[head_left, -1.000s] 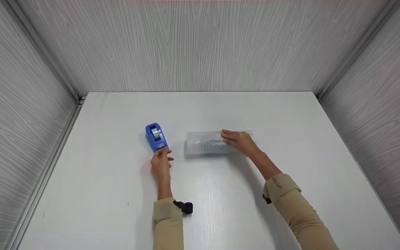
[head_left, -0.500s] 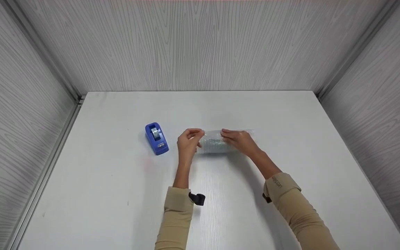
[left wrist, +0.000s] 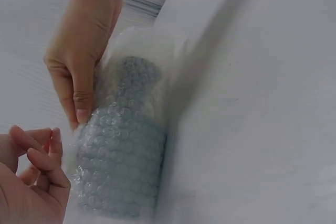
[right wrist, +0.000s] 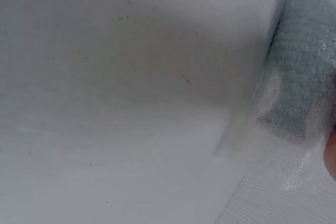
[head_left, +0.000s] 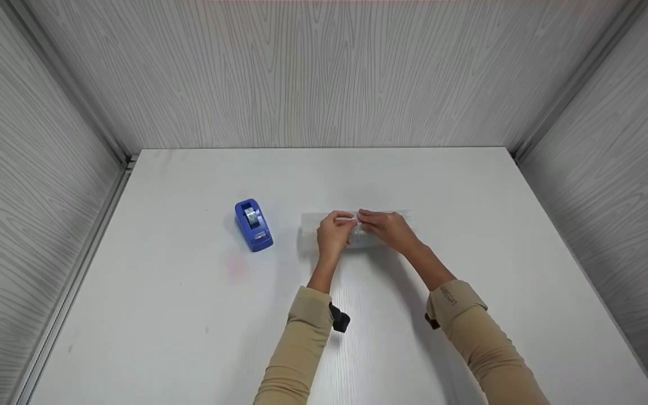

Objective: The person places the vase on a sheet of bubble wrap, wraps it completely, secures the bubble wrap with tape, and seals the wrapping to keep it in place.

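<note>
A blue-grey object, its kind hidden, lies rolled in clear bubble wrap (left wrist: 118,156) in the middle of the table. My right hand (head_left: 388,228) holds the roll from above, fingertips at the wrap's upper edge. Close beside those fingertips is my left hand (head_left: 333,230), over the roll. Its thumb and forefinger meet in a pinch (left wrist: 39,166), with a small glint of clear tape (head_left: 355,219) at the tips. To the left stands a blue tape dispenser (head_left: 254,225), untouched. The right wrist view catches only a fingertip (right wrist: 331,156) of the right hand at its edge.
The white table (head_left: 161,309) is enclosed by pale wood-grained panels (head_left: 324,73) at the back and both sides. Loose wrap (right wrist: 283,161) spreads past the end of the wrapped object.
My left hand has left the tape dispenser and moved right, over the wrapped roll, up to the right hand's fingertips. The right hand has stayed in place.
</note>
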The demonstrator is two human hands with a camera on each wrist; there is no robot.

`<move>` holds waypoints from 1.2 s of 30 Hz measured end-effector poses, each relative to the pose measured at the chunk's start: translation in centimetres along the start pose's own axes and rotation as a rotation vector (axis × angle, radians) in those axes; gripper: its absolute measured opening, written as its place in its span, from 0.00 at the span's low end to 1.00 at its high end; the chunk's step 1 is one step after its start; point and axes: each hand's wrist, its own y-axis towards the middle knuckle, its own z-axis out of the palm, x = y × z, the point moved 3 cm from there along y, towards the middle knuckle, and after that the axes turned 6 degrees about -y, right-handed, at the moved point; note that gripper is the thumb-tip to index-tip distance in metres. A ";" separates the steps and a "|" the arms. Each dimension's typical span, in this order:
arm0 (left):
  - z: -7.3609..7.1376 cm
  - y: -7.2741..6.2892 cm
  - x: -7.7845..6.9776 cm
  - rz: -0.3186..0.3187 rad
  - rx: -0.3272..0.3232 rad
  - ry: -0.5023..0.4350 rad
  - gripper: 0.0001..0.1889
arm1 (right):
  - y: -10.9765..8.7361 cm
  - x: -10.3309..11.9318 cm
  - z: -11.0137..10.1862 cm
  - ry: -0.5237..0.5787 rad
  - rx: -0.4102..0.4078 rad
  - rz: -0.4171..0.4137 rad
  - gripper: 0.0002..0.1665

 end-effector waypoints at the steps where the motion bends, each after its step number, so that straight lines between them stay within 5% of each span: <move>1: 0.1 0.0 0.1 0.001 -0.008 0.013 0.06 | 0.0 -0.1 0.0 -0.001 0.001 0.003 0.17; 5: 0.4 -0.2 0.4 0.014 -0.034 0.075 0.05 | 0.0 -0.1 0.1 0.005 0.005 0.010 0.16; 12: 0.9 -0.8 0.6 0.147 -0.149 0.314 0.03 | 0.0 0.0 0.0 0.029 -0.001 0.015 0.16; 17: 1.2 -1.0 0.8 0.155 -0.196 0.393 0.04 | 0.0 -0.1 0.1 0.032 0.007 0.017 0.16; 23: 1.5 -1.0 0.8 0.167 -0.215 0.441 0.03 | 0.0 -0.1 0.1 0.033 0.023 0.032 0.17; 30: 1.4 -0.7 0.6 0.156 -0.239 0.385 0.02 | 0.1 -0.1 -0.1 -0.009 0.044 0.045 0.17; 36: 1.5 -0.5 0.6 0.149 -0.251 0.454 0.05 | 0.0 -0.1 -0.1 0.013 0.032 0.040 0.17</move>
